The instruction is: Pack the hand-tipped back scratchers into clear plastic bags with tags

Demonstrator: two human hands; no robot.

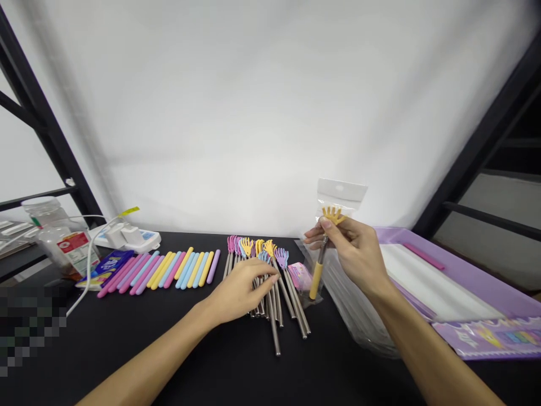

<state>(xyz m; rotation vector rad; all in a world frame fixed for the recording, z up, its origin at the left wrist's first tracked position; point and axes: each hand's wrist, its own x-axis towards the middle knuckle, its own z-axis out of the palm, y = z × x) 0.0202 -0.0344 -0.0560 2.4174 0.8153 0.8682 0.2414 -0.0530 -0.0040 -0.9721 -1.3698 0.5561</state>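
My right hand [357,245] grips a yellow back scratcher [316,279] near its claw-shaped head, handle pointing down. A clear plastic bag [342,192] with a hang hole is at the same hand; I cannot tell whether the scratcher is inside it or in front. A pink printed card [299,276] shows by the bag's lower part. My left hand [240,287] hovers over a pile of back scratchers with metal rods [298,307] and pink, yellow, blue and purple heads. Its thumb and fingertips come together in a pinch; anything between them is too small to make out.
Coloured handle tubes [169,270] lie in a row at left. Beyond them are a blue packet [112,265], a plastic jar [63,237] and a power strip [143,239] with a white cable. At right, clear bags [359,316] lie beside a purple tray [486,287].
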